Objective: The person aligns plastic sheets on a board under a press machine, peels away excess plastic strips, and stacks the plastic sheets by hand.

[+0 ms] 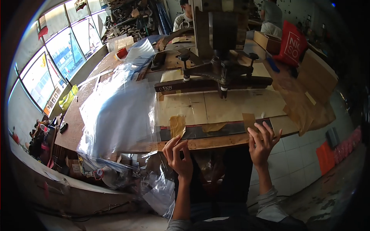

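My left hand (178, 156) is at the table's front edge, its fingertips at the lower end of a brown tape piece (177, 126); thumb and fingers look pressed together, and what they hold is too small to make out. To the right, my right hand (263, 143) has its fingers spread, near a second brown tape piece (249, 120). Both tape pieces lie over a dark strip (231, 127) along the front edge. Behind the strip is a pale flat board (189, 107), under the dark metal bar (212, 85) of a press.
Clear plastic sheets (123, 115) are stacked on the left of the wooden table (73, 123). A red bag (291, 44) and cardboard (318, 71) lie at the right. One person (183, 19) is behind the press, another (271, 17) at the back right.
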### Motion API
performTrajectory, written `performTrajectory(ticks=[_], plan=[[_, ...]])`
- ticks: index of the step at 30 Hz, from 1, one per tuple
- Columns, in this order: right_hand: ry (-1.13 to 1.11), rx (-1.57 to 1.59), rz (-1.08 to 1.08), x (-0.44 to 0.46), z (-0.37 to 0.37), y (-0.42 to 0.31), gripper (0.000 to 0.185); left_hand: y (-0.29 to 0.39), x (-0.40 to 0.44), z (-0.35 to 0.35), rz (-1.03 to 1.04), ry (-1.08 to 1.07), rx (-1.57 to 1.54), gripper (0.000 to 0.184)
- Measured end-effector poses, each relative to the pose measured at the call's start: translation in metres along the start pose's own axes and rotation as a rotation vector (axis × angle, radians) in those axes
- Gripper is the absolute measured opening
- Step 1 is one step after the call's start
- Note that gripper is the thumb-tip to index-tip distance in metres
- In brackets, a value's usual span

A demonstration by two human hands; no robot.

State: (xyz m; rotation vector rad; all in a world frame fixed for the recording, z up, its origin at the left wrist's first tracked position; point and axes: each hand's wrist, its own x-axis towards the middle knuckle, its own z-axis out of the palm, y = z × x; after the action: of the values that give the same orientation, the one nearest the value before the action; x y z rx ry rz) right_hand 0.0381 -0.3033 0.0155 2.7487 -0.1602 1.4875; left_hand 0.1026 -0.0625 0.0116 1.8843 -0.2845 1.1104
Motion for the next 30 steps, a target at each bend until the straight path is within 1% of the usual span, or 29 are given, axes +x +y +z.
performTrajectory(ticks=[1, 4, 9, 11, 14, 15, 16, 17, 18, 20, 21, 22, 24, 25, 26, 27, 28, 29, 30], plan=[[0.001, 0.039, 0.066, 0.007, -0.002, -0.003, 0.022, 0.0, 0.003, 0.002, 0.01, -0.016, -0.047, 0.011], [-0.051, 0.065, 0.026, 0.021, -0.008, 0.004, 0.021, 0.0, 0.009, 0.003, 0.038, -0.084, -0.144, 0.012], [-0.07, 0.088, 0.051, 0.037, -0.015, 0.012, 0.021, 0.002, 0.015, 0.005, 0.08, -0.133, -0.199, 0.014], [-0.056, 0.085, 0.053, 0.042, -0.019, 0.017, 0.02, 0.007, 0.012, 0.007, 0.114, -0.124, -0.211, 0.014], [-0.033, 0.128, 0.056, 0.051, -0.036, 0.019, 0.018, 0.015, 0.005, -0.003, 0.161, -0.164, -0.29, 0.015], [-0.091, 0.134, 0.047, 0.054, -0.049, 0.019, 0.017, 0.017, 0.002, -0.007, 0.207, -0.123, -0.293, 0.013], [-0.148, 0.14, 0.037, 0.057, -0.065, 0.019, 0.015, 0.019, -0.001, -0.015, 0.204, -0.128, -0.333, 0.008], [-0.33, 0.204, 0.026, 0.06, -0.087, 0.02, 0.015, 0.021, -0.004, -0.025, 0.199, -0.132, -0.373, 0.004], [-0.518, 0.268, 0.016, 0.061, -0.109, 0.022, 0.016, 0.022, -0.006, -0.037, 0.19, -0.14, -0.412, 0.004], [-0.905, 0.439, -0.057, 0.063, -0.14, 0.027, 0.03, 0.015, 0.0, -0.064, 0.169, -0.243, -0.496, 0.028], [-1.106, 0.581, -0.073, 0.065, -0.147, 0.031, 0.044, 0.012, 0.006, -0.071, 0.121, -0.257, -0.53, 0.046], [-1.116, 0.601, -0.067, 0.067, -0.146, 0.037, 0.047, 0.01, 0.017, -0.072, 0.049, -0.29, -0.587, 0.053], [-1.132, 0.648, -0.054, 0.075, -0.13, 0.047, 0.053, 0.005, 0.047, -0.068, -0.036, -0.346, -0.566, 0.049], [-1.03, 0.58, -0.036, 0.085, -0.113, 0.05, 0.049, -0.001, 0.062, -0.062, -0.041, -0.407, -0.355, 0.042], [-0.912, 0.63, 0.166, 0.087, -0.089, 0.048, 0.048, -0.006, 0.075, -0.054, -0.046, -0.466, -0.145, 0.036], [-0.78, 0.667, 0.364, 0.085, -0.061, 0.047, 0.046, -0.009, 0.087, -0.039, -0.071, -0.573, 0.023, 0.028], [-0.685, 0.613, 0.323, 0.083, -0.032, 0.054, 0.046, -0.013, 0.095, -0.024, -0.092, -0.674, 0.189, 0.03], [-0.593, 0.558, 0.284, 0.079, -0.009, 0.06, 0.045, -0.021, 0.095, -0.008, -0.034, -0.675, 0.282, 0.033], [-0.588, 0.465, 0.237, 0.076, 0.005, 0.061, 0.047, -0.032, 0.091, 0.007, 0.027, -0.675, 0.376, 0.037]])
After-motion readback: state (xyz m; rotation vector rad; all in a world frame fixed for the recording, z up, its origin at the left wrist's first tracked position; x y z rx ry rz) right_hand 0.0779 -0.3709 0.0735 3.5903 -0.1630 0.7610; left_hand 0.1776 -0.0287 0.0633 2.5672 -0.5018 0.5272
